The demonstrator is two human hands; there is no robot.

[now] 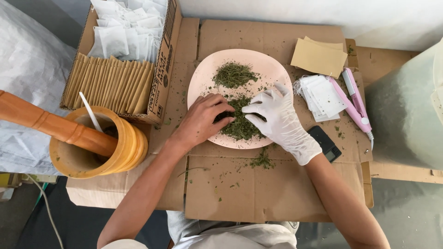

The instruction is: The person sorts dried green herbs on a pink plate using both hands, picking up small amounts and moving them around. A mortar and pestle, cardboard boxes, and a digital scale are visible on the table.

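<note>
Working over a round pale pink plate (203, 78), both hands meet at the nearer of two heaps of dried green herb. The bare left hand (201, 119) has its fingers curled narrow, the tips pinched into the near heap of chopped green leaves (241, 125) at its left edge. The right hand in a white disposable glove (278, 116) rests on the heap's right side, thumb and forefinger drawn close together on the leaves, the other fingers spread loosely above. A smaller, separate heap of the same herb (234, 74) lies farther back on the plate, apart from both hands.

The plate sits on flattened brown cardboard (258, 193), with loose herb crumbs scattered just below its rim. To the left stands a tan wooden mortar (129, 147) with a long orange-brown wooden pestle (50, 124) leaning in it. Behind that, an open cardboard box (161, 64) holds rows of tan paper sleeves and white filter bags. To the right lie a stack of white filter bags (323, 97), tan paper envelopes (318, 57), a pink handheld sealer (354, 103) and a small black device (325, 143).
</note>
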